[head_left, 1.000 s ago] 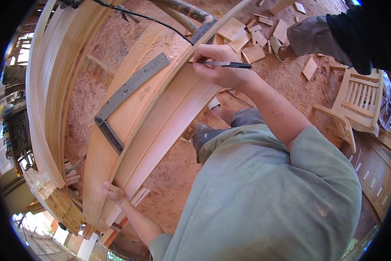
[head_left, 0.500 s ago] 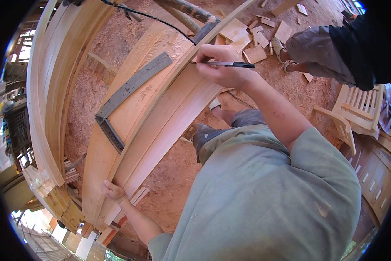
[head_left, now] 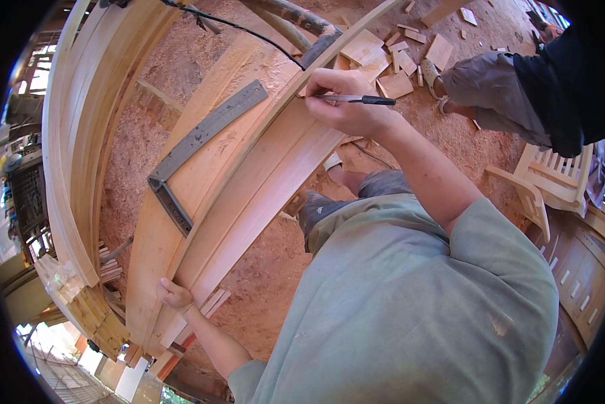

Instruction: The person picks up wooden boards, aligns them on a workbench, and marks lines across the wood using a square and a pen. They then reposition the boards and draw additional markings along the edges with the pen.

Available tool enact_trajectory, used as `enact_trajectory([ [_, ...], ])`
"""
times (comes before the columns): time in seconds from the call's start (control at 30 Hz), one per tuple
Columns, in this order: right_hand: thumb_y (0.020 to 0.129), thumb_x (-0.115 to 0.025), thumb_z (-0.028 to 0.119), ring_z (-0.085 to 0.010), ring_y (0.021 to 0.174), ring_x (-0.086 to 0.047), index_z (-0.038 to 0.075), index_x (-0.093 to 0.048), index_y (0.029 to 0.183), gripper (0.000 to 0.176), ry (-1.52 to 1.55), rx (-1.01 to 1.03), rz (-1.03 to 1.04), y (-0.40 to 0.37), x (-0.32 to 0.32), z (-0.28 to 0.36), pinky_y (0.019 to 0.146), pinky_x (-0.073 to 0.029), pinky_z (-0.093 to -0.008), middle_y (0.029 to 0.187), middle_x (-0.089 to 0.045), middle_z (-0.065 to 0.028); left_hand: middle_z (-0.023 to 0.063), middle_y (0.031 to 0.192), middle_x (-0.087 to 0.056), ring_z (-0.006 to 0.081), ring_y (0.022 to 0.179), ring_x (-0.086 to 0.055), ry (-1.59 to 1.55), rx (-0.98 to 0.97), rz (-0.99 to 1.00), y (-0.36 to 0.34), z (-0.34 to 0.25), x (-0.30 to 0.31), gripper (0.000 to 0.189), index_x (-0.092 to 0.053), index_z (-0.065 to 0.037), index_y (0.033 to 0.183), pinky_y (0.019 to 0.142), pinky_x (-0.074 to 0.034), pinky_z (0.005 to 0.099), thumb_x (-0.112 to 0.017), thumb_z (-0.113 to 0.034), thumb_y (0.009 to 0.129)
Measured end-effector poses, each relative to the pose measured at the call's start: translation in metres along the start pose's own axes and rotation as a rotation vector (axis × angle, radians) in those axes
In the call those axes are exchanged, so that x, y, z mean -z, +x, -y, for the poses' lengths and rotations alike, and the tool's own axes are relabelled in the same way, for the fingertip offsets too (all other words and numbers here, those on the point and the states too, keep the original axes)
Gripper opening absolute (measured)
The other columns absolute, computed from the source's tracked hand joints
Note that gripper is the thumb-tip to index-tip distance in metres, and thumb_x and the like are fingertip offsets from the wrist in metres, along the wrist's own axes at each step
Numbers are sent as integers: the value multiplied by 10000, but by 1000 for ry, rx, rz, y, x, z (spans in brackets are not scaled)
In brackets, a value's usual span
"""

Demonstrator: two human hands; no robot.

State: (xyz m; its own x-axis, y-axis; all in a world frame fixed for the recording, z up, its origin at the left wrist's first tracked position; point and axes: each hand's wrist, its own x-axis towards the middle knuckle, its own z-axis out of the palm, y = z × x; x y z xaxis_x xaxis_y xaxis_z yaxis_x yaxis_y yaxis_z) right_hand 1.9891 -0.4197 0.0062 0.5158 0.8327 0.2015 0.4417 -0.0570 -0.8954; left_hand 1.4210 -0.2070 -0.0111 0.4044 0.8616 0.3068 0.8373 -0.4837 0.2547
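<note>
My right hand (head_left: 346, 101) pinches a pen (head_left: 359, 99) with a black end, its writing end at a long thin wooden strip (head_left: 248, 149). The strip lies on edge along pale wooden boards (head_left: 265, 172). Lower down, my left hand (head_left: 174, 294) has its fingers closed on the lower part of this strip, partly hidden. A metal angle square (head_left: 211, 126) rests on the wide board beyond the strip, with its short arm reaching to the strip.
Curved planks (head_left: 90, 135) stand at the left. Wood offcuts (head_left: 396, 84) lie on the dusty floor at the top. Another person (head_left: 494, 81) is at the upper right, near a slatted wooden chair (head_left: 558, 172). A dark cable (head_left: 252, 35) hangs near the boards' top end.
The other person at the upper right has shifted slightly, their dark top now lower over the chair. My hands, the pen and the square stay in place.
</note>
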Motion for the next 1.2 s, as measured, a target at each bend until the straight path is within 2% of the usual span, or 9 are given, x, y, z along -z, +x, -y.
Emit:
enact_trajectory([
  [0.1, 833, -667, 94, -300, 729, -687, 15, -635, 869, 92, 1, -4, -1, 0, 0, -1, 655, -537, -363, 776, -673, -153, 288, 785, -596, 448, 735, -554, 11, 17, 29, 0, 2, 2, 455, -576, 90, 806, 678, -420, 510, -436, -266, 1052],
  [0.27, 833, -665, 89, -294, 750, -688, 20, -629, 875, 88, -45, 14, 15, -1, 3, 0, 671, -536, -358, 798, -675, -154, 291, 807, -611, 450, 751, -567, 15, 33, 31, 0, -2, 3, 448, -594, 94, 830, 687, -429, 505, -440, -262, 1053],
  [0.33, 837, -665, 86, -287, 765, -683, 27, -629, 888, 86, -257, 185, 2, -2, 5, -1, 684, -533, -357, 819, -674, -147, 291, 814, -616, 450, 756, -571, 17, 45, 39, -1, -2, 3, 444, -600, 94, 837, 691, -433, 503, -442, -259, 1053],
  [0.37, 837, -665, 86, -287, 765, -683, 27, -629, 888, 86, -256, 190, 5, -4, 4, 2, 684, -533, -357, 819, -674, -147, 284, 805, -612, 445, 750, -568, 9, 38, 33, 0, -3, 3, 439, -595, 92, 832, 688, -430, 501, -441, -255, 1053],
  [0.43, 843, -667, 83, -280, 763, -674, 29, -627, 898, 88, -86, 93, -102, -10, 1, 9, 687, -529, -355, 824, -664, -135, 278, 796, -608, 440, 744, -564, 5, 42, 19, -1, -5, 2, 434, -590, 90, 828, 684, -427, 499, -441, -250, 1053],
  [0.63, 845, -673, 78, -271, 745, -667, 18, -626, 900, 94, 50, 111, -1, -15, -8, 12, 675, -526, -351, 797, -647, -123, 253, 749, -576, 415, 698, -541, -24, 29, 28, 0, -8, 3, 416, -551, 67, 785, 656, -407, 493, -440, -231, 1053],
  [0.73, 835, -670, 70, -284, 737, -661, 19, -624, 899, 94, 54, 46, 48, -13, -11, 16, 667, -525, -364, 801, -650, -135, 251, 743, -571, 412, 691, -538, -15, 21, 44, 0, -4, 2, 412, -550, 60, 778, 654, -406, 493, -443, -230, 1051],
  [0.97, 812, -664, 48, -318, 715, -647, 16, -622, 865, 76, 8, 63, 99, -2, -16, 17, 661, -522, -394, 788, -657, -151, 241, 756, -584, 410, 713, -550, -12, 15, 16, -1, -6, 1, 406, -574, 59, 800, 670, -417, 489, -443, -231, 1053],
  [1.2, 826, -691, 78, -266, 700, -659, 13, -638, 868, 94, 27, 14, 105, -3, -19, 11, 645, -527, -363, 746, -649, -137, 237, 787, -598, 396, 741, -560, 1, 58, 25, -3, -7, 3, 383, -580, 59, 814, 687, -425, 476, -444, -210, 1051],
])
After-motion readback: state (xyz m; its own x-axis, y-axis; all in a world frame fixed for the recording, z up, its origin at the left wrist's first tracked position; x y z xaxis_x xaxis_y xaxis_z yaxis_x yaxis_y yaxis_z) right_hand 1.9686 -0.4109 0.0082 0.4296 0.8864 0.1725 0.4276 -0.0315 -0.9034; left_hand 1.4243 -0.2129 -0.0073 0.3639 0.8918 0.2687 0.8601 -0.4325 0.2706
